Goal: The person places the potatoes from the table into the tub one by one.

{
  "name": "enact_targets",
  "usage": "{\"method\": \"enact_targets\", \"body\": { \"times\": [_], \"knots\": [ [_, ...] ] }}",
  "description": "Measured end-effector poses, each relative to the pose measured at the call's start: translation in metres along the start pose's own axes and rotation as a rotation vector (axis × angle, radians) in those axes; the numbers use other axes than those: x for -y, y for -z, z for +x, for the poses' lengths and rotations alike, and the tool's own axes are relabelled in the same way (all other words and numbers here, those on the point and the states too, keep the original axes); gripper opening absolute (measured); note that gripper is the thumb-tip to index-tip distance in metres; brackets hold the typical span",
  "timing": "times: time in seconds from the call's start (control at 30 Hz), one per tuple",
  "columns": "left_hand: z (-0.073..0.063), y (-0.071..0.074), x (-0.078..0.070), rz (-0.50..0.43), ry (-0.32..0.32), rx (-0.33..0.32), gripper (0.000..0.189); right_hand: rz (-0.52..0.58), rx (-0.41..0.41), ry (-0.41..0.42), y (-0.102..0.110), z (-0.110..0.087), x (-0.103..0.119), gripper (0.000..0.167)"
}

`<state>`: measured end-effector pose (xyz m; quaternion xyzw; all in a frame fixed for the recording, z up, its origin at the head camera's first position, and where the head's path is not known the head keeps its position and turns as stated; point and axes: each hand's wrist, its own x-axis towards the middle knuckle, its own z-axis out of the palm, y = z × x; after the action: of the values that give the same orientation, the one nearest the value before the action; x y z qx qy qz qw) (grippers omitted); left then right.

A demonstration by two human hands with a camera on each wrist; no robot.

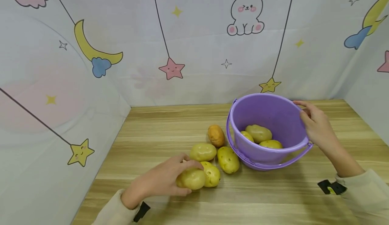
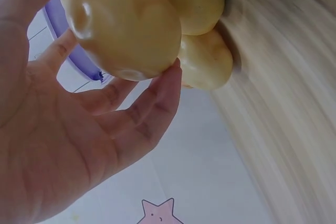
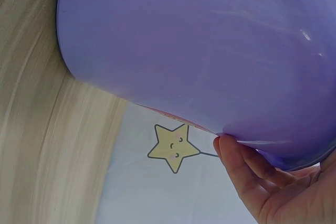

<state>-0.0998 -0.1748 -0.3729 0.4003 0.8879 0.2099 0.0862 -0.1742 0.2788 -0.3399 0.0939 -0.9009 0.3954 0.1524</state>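
Observation:
My left hand (image 1: 161, 177) grips a pale yellow potato (image 1: 192, 179), fingers and thumb curled round its sides in the left wrist view. Against it sits another yellow potato (image 1: 211, 174), with a longish potato (image 1: 203, 151) just behind. A speckled potato (image 1: 228, 160) lies beside the purple bucket (image 1: 264, 112). The bucket tilts toward me; two yellow potatoes and a duller greenish one (image 1: 258, 133) show inside. On its right side my right hand (image 1: 317, 123) holds the rim, thumb on the near side, fingers beyond. The right wrist view shows fingertips against the outer wall (image 3: 184, 51).
A browner potato (image 1: 216, 135) lies left of the bucket. The bucket's handle (image 1: 281, 166) hangs down along the front. Under everything is a wood-grain table (image 1: 158, 130), walled at the back and sides by white cloth (image 1: 200, 90) printed with stars, moons and a rabbit.

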Motion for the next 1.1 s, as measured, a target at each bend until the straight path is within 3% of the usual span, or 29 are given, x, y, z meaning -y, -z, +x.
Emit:
{"method": "enact_targets", "body": {
  "times": [0.27,1.1],
  "knots": [
    [0.007,0.009,-0.004,-0.016,0.038,-0.014,0.062,-0.007,-0.004,0.002,0.000,0.000,0.000,0.041],
    [0.028,0.025,-0.007,-0.028,0.008,-0.078,0.063,0.002,0.002,-0.002,0.001,0.000,0.000,0.041]
  ]
}}
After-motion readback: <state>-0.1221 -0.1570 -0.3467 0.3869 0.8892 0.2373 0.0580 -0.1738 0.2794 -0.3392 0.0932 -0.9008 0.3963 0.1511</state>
